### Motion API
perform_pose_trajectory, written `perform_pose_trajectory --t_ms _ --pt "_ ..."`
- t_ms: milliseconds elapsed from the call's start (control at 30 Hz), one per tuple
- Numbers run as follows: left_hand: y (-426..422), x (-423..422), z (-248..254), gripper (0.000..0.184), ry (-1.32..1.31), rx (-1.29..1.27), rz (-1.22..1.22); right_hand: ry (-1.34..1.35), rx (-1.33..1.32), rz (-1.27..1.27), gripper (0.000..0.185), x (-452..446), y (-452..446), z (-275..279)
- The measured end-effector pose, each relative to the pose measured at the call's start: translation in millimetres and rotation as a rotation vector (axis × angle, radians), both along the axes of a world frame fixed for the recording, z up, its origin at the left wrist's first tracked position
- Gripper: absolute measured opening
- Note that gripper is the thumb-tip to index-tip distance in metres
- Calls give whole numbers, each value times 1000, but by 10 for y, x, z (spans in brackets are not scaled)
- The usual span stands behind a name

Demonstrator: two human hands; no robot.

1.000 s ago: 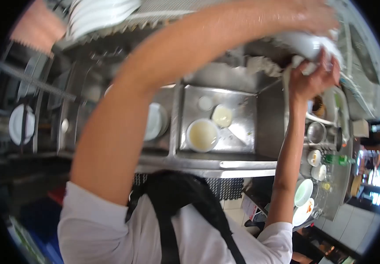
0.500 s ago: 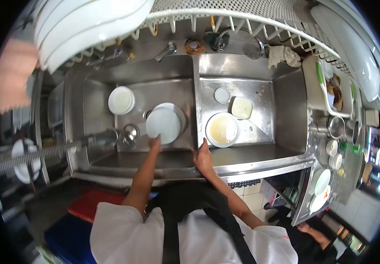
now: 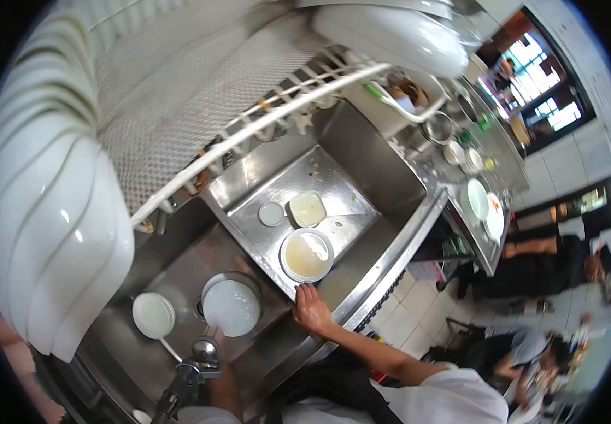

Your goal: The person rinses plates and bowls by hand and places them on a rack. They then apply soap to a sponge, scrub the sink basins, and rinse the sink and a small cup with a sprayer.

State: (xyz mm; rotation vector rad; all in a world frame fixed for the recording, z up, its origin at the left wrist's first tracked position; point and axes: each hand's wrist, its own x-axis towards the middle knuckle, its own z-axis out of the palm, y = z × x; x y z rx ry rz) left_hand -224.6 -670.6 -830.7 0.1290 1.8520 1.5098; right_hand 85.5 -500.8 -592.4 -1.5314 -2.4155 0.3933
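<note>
In the left basin my left hand [image 3: 217,340] grips the lower rim of a wet white plate [image 3: 232,308], its fingers partly behind the metal spray head [image 3: 205,351]. Another round dish shows under that plate. My right hand [image 3: 312,309] is open, its fingers at the divider between basins, just below a white bowl [image 3: 307,256] of yellowish liquid. A squarish pale dish [image 3: 307,210] and a small round dish [image 3: 271,214] lie beyond the bowl. Stacked round dishes [image 3: 153,315] stand at the left of the left basin.
Big white bowls [image 3: 58,212] and a wire rack [image 3: 263,134] hang close overhead. A white bin [image 3: 425,106] stands past the right basin. The side counter [image 3: 489,247] holds bowls and pots. People in dark clothes [image 3: 553,272] are at the right.
The view has turned and shifted, so the overhead bowls fill more of the left side. My hands remain near the plate and the divider; the spray head now covers part of my left hand.
</note>
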Motion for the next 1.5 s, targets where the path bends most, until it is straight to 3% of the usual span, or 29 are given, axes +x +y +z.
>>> perform_pose_trajectory --t_ms 133,200,233,300,333,400,467,533,567,667,700,733,800,900,967,1033,1100,1167,1267,1333,1367,1433,1500 --pt "148 -46 176 26 576 186 -200 -69 105 112 53 -181 -71 281" --pt "242 -95 270 23 852 352 -265 317 -19 319 62 -534 -122 82" --pt "246 -131 313 21 978 446 -289 334 -22 305 62 -710 -177 -43" --pt "197 -200 449 19 1151 499 -343 463 -395 156 77 -992 -253 -281" --pt "164 -213 564 19 1212 473 -376 486 -399 153 77 -1038 -233 -317" --pt "-16 -207 832 20 1377 151 -506 251 -425 360 84 -1081 -153 -448" --pt "-200 -245 1064 22 1516 -190 -627 443 -392 401 87 -1160 -166 -709" --pt "-494 -208 1313 24 1607 -568 -729 551 -486 840 85 -1145 -74 -705" --pt "-528 -142 1455 29 1213 -264 -579 432 -452 888 76 -1153 -142 -551" --pt "-824 -196 1391 26 1121 -476 -631 337 -305 1005 61 -1274 -410 -590" --pt "-818 -174 1584 34 976 -471 -719 334 -289 1030 46 -1285 -462 -542" --pt "-795 -102 1702 34 975 -458 -726 326 -284 1019 46 -1303 -445 -475" --pt "-824 152 1888 43 930 -158 -592 423 133 1202 40 -1350 -460 -326" --pt "-769 386 2068 53 912 -317 -536 502 278 1244 37 -1374 -390 -108" --pt "-707 479 2216 56 966 -270 -454 522 315 1282 38 -1357 -330 174" --pt "-590 614 2357 59 1017 -190 -378 549 389 1174 37 -1071 -177 570" --pt "-427 803 2608 64 931 -247 -524 504 433 1102 39 -702 -141 913" --pt "-89 1247 3335 71 791 43 -512 430 493 1007 39 -268 -64 1384" --pt "142 1585 3866 75 888 163 -616 403 458 910 37 330 132 1903" --pt "493 1779 4500 74 816 291 -802 469 269 677 53 727 274 2058" --pt "707 1893 4860 65 763 373 -747 534 276 577 57 929 346 2104" --pt "1152 1911 5159 52 1008 489 -683 637 299 383 57 1334 463 2222" --pt "1743 2078 5828 35 1241 517 -589 697 375 163 48 1693 575 2426"
